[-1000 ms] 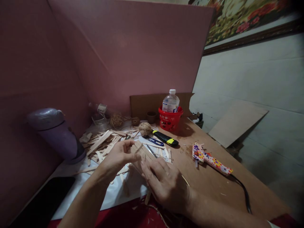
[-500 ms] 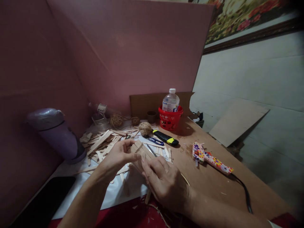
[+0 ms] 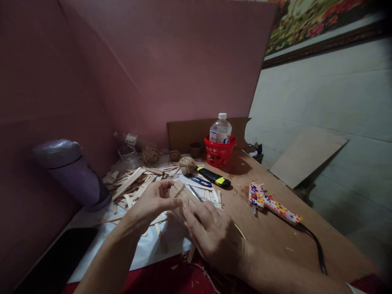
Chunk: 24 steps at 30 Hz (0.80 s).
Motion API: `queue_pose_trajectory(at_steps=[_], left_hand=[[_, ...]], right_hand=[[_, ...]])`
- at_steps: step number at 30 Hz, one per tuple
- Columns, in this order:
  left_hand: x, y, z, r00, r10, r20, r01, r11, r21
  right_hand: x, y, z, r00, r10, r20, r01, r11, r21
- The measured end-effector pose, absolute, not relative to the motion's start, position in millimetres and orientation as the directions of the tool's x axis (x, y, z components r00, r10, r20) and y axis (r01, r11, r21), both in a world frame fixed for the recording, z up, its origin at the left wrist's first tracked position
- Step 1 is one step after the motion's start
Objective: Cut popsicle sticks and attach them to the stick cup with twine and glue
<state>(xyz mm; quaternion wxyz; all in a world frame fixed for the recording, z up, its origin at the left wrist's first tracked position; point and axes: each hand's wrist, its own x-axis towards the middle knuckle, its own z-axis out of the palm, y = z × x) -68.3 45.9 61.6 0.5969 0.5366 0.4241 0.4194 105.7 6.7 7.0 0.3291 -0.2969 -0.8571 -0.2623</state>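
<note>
Between both hands is a small panel of wooden craft sticks (image 3: pixel 186 195), set side by side, with a piece of twine across its upper end. My left hand (image 3: pixel 157 198) pinches its left edge, thumb on the face and fingers behind. My right hand (image 3: pixel 211 230) is closed on the lower right part of the panel, its thumb and forefinger pressed near the middle. The right hand's own fingers hide that lower part. Behind the panel lie a thin metal blade (image 3: pixel 195 193), a blue thread snipper (image 3: pixel 200 181) and a black and yellow utility knife (image 3: pixel 214 177).
Loose craft sticks (image 3: pixel 131 183) are heaped on white paper at left, near a purple bottle (image 3: pixel 73 173) and a black phone (image 3: pixel 55 259). Twine balls (image 3: pixel 187 165) and a red tub (image 3: pixel 219 152) holding a plastic bottle (image 3: pixel 221 130) stand behind. A flowered glue gun (image 3: pixel 274 206) lies right.
Almost nothing differs. Both hands keep their hold on the stick panel in the same place, and the view has shifted very slightly.
</note>
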Motion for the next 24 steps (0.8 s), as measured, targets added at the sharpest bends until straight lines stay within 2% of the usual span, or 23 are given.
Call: queue_pose_trajectory(at_steps=[12,19,24], left_hand=[[-67.2,46.0,59.6,0.248,0.968,-0.047,-0.025,0.055,0.998],[-66.9,45.8,59.7,0.242,0.969,-0.053,-0.040,0.065,0.997],[-66.8,46.5,60.2,0.238,0.969,-0.062,-0.044,0.074,0.996]], right_hand=[[107.0,6.0,6.1,-0.615,0.346,0.709,0.680,0.688,0.254],[107.3,4.8,7.5,-0.595,0.268,0.758,0.666,0.693,0.277],[107.2,4.5,7.6,-0.589,0.276,0.759,0.663,0.702,0.259]])
